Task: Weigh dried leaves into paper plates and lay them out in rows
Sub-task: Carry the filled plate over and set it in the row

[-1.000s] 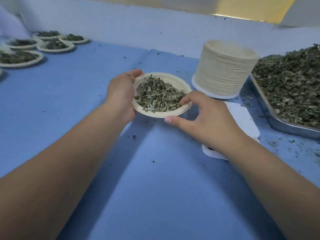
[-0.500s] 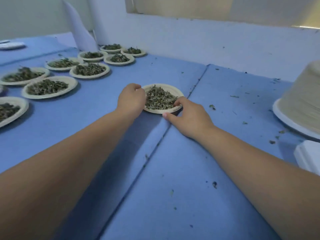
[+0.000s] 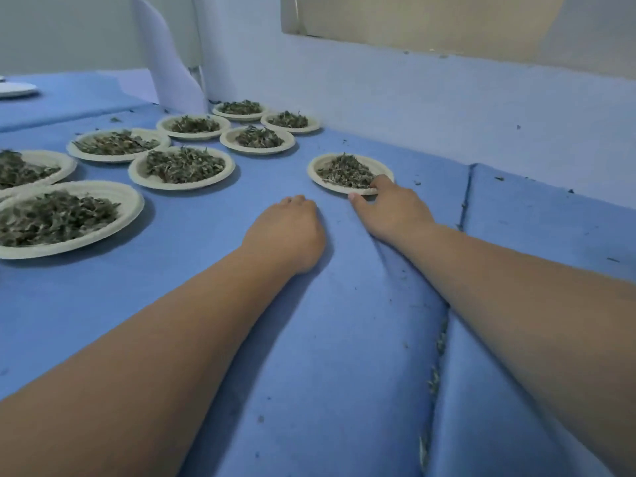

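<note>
Paper plates point(image 3: 137, 173) holding dried leaves point(image 3: 182, 165): nine.
- Eight grouped toward the table's point(image 3: 550, 215) left edge and far-left corner; one of them is cut off by the left of the view.
- One single plate point(image 3: 314, 173) set apart, near the far edge.

Hands: two, a left hand point(image 3: 287, 232) and a right hand point(image 3: 395, 208).

Blue cover sheets point(image 3: 206, 270) on the table: at least two, meeting at a seam.

Upright white sheet point(image 3: 165, 63) at the far-left corner: one.

Flat white item point(image 3: 15, 89) at the left edge: one, kind not discernible.

Loose leaf crumbs point(image 3: 434, 376): too many and too small to count.
</note>
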